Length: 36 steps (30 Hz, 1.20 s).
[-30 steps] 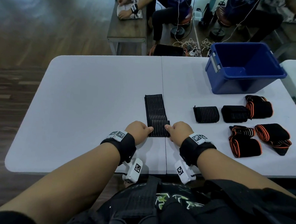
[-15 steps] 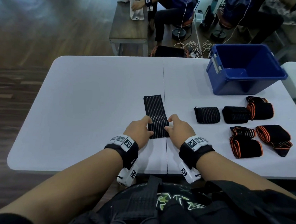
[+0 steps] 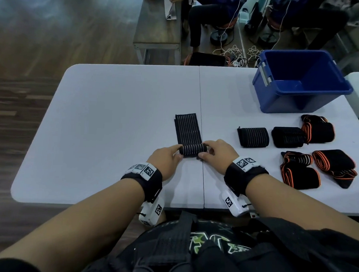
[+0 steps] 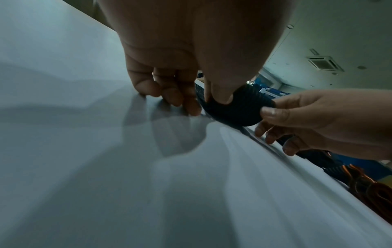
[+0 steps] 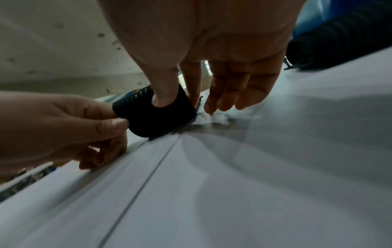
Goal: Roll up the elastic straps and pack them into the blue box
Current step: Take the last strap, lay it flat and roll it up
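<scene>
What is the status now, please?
Left hand and right hand pinch the half-rolled black ribbed elastic strap. Blue plastic box holds nothing. Path unobstructed.

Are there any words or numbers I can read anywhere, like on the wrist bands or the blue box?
No words or numbers can be read.
Wrist bands: black-and-white square code patterns only, no letters.
Shirt: green-and-white print, too broken up to read.
Blue box: no label shows.
</scene>
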Available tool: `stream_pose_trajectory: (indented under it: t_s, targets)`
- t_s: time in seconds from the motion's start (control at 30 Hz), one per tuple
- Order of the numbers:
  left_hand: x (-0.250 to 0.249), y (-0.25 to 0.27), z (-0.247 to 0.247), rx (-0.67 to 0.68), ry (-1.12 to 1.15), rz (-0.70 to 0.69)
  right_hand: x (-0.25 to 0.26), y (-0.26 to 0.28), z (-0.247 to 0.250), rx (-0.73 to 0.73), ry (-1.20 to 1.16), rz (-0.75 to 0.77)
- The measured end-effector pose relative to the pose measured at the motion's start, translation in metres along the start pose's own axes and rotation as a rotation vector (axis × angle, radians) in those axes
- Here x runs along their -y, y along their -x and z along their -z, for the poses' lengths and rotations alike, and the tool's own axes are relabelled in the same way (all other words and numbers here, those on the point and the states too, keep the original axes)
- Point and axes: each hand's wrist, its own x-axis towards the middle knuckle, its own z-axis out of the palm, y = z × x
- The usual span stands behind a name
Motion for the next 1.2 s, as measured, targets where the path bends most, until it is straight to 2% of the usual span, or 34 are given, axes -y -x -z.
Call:
stream_pose_trajectory:
  t_s: [0.13, 0.27, 0.37, 0.57, 0.73, 0.87, 1.07, 1.2]
  targets:
    - [-0.003, -0.001, 0.003, -0.006, 0.066, 0.029, 0.006, -0.001, 0.001, -0.047, -0.101, -0.066]
    - [-0.011, -0.005, 0.005, 0.009, 0.068, 0.102, 0.018, -0.001, -0.002, -0.067, -0.003, -0.144]
    - [-0.013, -0.007, 0.004, 0.017, 0.044, 0.146, 0.026, -0.003, -0.005, -0.092, -0.018, -0.210]
    - [-0.011, -0.009, 0.006, -0.018, 0.054, 0.207, 0.032, -0.008, -0.006, -0.049, -0.240, -0.290]
    - [-0.001, -0.008, 0.011, -0.112, 0.176, 0.232, 0.036, -0.004, -0.004, -0.095, -0.479, -0.265]
    - [0.009, -0.007, 0.015, -0.141, 0.213, 0.164, 0.044, -0.004, -0.004, -0.035, -0.791, -0.260]
    - [0.018, -0.003, 0.020, -0.139, 0.237, 0.040, 0.056, -0.003, 0.001, 0.029, -0.845, -0.077]
    - [0.014, -0.004, 0.022, -0.074, 0.265, 0.004, 0.062, -0.004, 0.002, 0.048, -0.759, 0.025]
